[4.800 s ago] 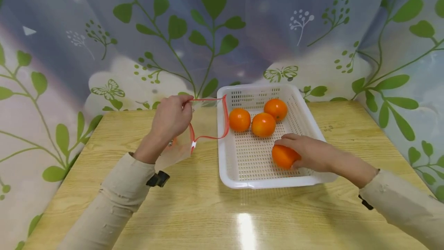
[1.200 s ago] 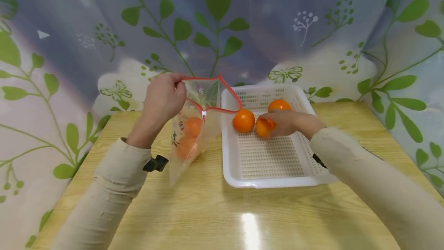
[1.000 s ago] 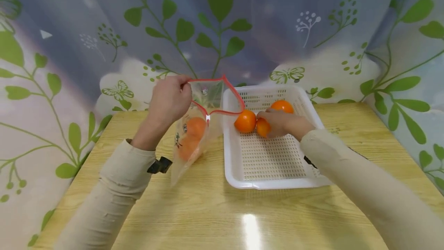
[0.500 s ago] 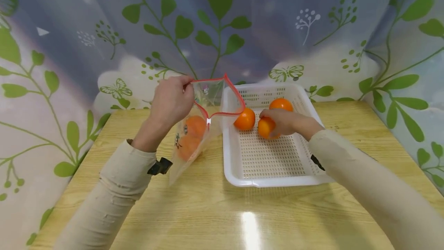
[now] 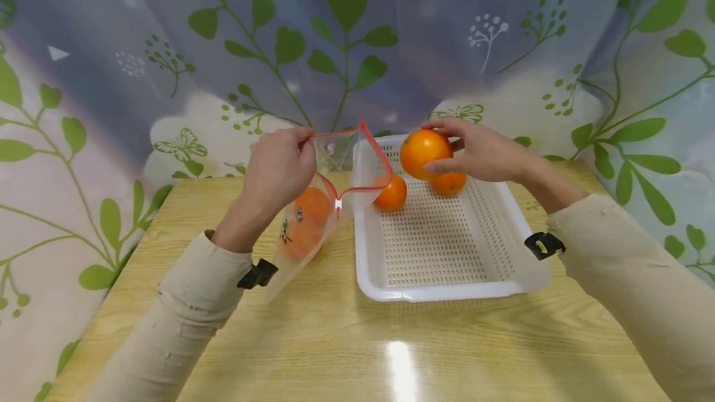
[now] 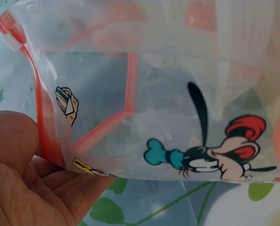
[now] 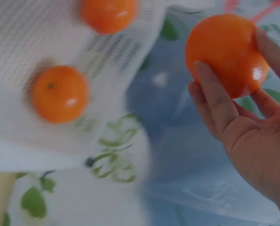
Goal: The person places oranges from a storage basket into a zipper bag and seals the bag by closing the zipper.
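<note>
Orange (image 5: 426, 154) sits in the right hand (image 5: 486, 151), fingers and thumb round its sides; it should be firm, smooth, fairly weighty, best held about its widest part. Below that grip, two more oranges (image 5: 393, 194) lie in the basket (image 5: 441, 294). Leftward, the left hand (image 5: 282, 163) pinches the bag (image 5: 343, 160) by its rim, probably limp and slippery.

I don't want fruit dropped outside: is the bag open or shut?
The bag is open: in the head view its red edges stand apart, and the left hand grips one end.

The bag (image 6: 172, 101) is translucent; cartoons (image 6: 201, 162) decorate it.
</note>
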